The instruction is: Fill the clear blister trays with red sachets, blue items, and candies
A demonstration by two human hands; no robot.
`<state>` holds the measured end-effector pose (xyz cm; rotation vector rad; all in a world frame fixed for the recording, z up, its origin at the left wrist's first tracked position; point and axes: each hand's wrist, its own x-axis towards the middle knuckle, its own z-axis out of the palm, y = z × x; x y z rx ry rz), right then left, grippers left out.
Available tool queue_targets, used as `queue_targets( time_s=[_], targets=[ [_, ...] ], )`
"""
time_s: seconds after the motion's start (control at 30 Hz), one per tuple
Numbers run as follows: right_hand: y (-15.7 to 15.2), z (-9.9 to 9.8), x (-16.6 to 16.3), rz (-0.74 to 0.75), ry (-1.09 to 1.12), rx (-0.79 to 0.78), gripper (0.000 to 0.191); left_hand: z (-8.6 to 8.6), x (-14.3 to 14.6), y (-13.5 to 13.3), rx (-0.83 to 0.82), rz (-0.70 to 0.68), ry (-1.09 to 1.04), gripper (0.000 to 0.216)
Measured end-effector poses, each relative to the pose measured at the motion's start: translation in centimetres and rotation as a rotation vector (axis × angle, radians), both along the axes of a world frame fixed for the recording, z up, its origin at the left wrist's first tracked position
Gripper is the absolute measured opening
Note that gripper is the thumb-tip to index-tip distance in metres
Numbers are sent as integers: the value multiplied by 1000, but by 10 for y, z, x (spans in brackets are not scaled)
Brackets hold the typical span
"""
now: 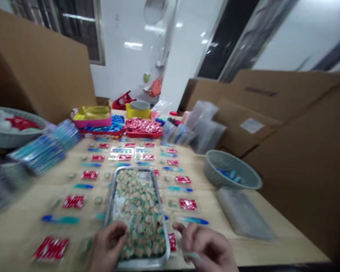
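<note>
A metal tray [111,200] full of small wedge-shaped green-and-tan pieces [143,204] stands in front of me. At its near left edge is my left hand [109,243], fingers curved, with a gap between thumb and forefinger and nothing visible in it. My right hand [208,245] is closed at the right of the tray, pinching a small pale-green piece [192,255]; blur hides its exact shape. Around the tray lie rows of red-and-white packets [188,204], blue-and-teal pens [61,219] and single small pieces, which seem to sit on clear bags.
Grey baskets stand at the right [232,170] and left [14,130]. Clear plastic bags [243,213] lie near the right edge. Stacked blue packs [38,153] are at left. Red trays of packets [143,128] line the back. Tall cardboard [303,151] walls the right side.
</note>
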<state>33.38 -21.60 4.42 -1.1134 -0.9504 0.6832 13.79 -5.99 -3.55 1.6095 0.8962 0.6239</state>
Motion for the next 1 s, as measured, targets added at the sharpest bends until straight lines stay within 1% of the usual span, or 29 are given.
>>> queue_targets(
  time_s=[0.1,0.17,0.27,0.33,0.4,0.57,0.7,0.8,0.9,1.0],
  targets=[
    [33,-14,-19,65,-202,-209,6,15,0,0,137,6,102,13],
    [50,-24,-31,135,-348,-284,9,20,1,-2,178,-6,144,14],
    [67,-34,-41,191,-572,-316,14,22,1,-5,170,-21,162,15],
    [75,-38,-45,218,-704,-333,18,19,0,-6,147,-32,153,17],
    [81,-40,-46,232,-791,-341,20,16,-2,-5,129,-47,141,18],
    [92,-49,-49,232,-838,-333,21,11,-5,-2,112,-59,147,16],
    [95,-52,-51,243,-847,-320,22,13,-5,0,56,-63,143,17],
    [99,-50,-48,272,-840,-320,20,16,-6,0,84,-43,163,13],
    [114,-46,-41,288,-855,-345,14,17,-8,-1,122,-17,175,13],
    [138,-43,-36,274,-1016,-377,17,16,-10,-3,110,11,163,12]
  ],
)
